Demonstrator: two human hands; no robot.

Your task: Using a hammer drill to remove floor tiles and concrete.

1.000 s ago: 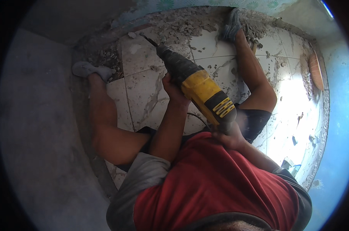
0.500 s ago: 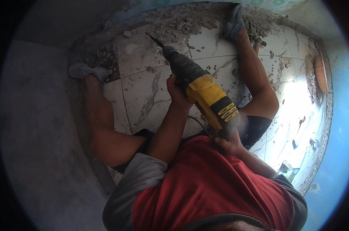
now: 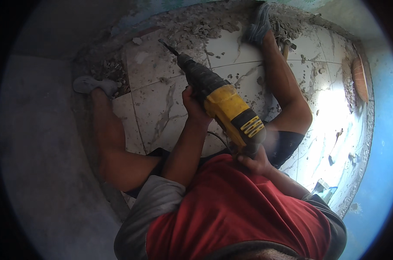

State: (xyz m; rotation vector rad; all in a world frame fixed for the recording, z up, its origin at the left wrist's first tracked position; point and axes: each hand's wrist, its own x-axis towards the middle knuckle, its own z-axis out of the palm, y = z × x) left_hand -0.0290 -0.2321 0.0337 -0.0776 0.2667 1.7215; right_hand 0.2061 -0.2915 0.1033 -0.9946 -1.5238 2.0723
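A yellow and black rotary hammer drill (image 3: pixel 229 102) slants across my lap, its bit pointing to the far left. My left hand (image 3: pixel 197 106) is wrapped round its underside near the black front part. At the rear end, my right hand (image 3: pixel 255 161) grips the handle, most of its fingers hidden by the tool body. The dark bit (image 3: pixel 168 47) sticks out over the dusty tiles, below the rubble (image 3: pixel 200 31) along the far wall; whether its tip touches anything I cannot tell. A black cord (image 3: pixel 217 137) curves out from under the drill.
My legs are spread on white marbled tiles (image 3: pixel 161 104). A hammer (image 3: pixel 287 47) lies beyond my right shin. More rubble (image 3: pixel 114 71) gathers by my left foot. An orange-brown oval piece (image 3: pixel 359 80) leans at the right wall, and small tools (image 3: pixel 335 147) lie on the sunlit floor.
The drill and both hands have shifted slightly left in view, and the surroundings have moved a little the same way. My grip stays the same.
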